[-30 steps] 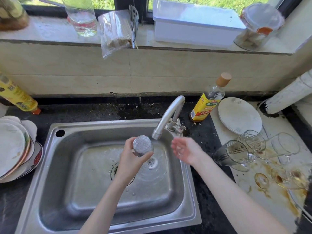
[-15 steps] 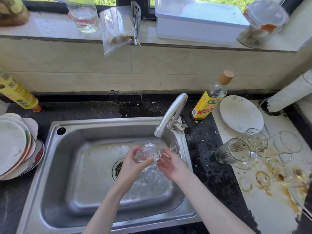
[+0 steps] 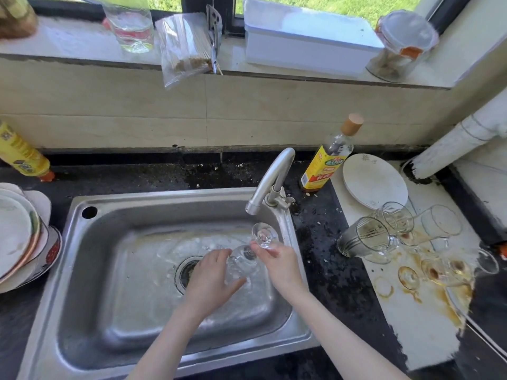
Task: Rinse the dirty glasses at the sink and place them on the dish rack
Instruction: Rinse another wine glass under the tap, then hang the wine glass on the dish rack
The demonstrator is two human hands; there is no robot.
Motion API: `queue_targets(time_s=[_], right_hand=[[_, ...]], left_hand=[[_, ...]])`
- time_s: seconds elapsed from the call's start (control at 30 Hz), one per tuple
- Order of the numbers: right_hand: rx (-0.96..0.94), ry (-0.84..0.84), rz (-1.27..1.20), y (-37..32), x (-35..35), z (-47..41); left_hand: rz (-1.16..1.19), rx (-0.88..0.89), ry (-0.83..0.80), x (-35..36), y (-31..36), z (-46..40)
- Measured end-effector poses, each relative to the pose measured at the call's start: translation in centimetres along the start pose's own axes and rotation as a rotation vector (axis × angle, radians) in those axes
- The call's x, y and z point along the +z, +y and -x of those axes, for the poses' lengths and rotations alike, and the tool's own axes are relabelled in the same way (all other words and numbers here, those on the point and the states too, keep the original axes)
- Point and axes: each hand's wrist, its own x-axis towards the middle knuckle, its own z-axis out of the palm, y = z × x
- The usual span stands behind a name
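Rinsing in hand, with most glasses not yet washed.

Sink (image 3: 90, 270) holds one stemmed glass (image 3: 248, 256) under the faucet (image 3: 270, 179); a cluster of stained glasses (image 3: 384, 237) lies tipped on the counter (image 3: 422, 333) to the right, and no dish rack is in view. Left hand (image 3: 211, 281) cups the glass's bowl with curled fingers; right hand (image 3: 277, 263) pinches near its foot, tilting it over the drain.

Sink (image 3: 90, 270): under both hands. Tap (image 3: 270, 179): just behind right hand (image 3: 279, 263). Tumbled glasses (image 3: 384, 234): right of it. Stacked plates (image 3: 19, 234): far left of left hand (image 3: 208, 281).
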Motion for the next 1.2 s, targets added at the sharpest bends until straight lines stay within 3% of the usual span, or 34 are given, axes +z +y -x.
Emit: queue_targets(time_s=[0.23,0.43,0.57,0.87,1.2], right_hand=[[0.005,0.027,0.105,2.4,-0.8,2.6],[-0.038,0.096,0.104,2.7,-3.0,5.0],[-0.077,0.185,0.033,3.2,-6.1,9.4],[-0.050,0.511,-0.091,10.2,-13.4,28.8],[0.164,1.019,-0.133,21.1,-17.0,55.7]], left_hand=[[-0.219,0.103,-0.175,0.9,-0.4,1.6],[-0.282,0.170,-0.083,0.4,0.2,4.3],[-0.325,0.235,-0.137,1.0,2.6,6.6],[-0.449,0.608,-0.238,5.2,13.7,16.0],[-0.455,1.153,-0.391,13.7,25.2,34.0]])
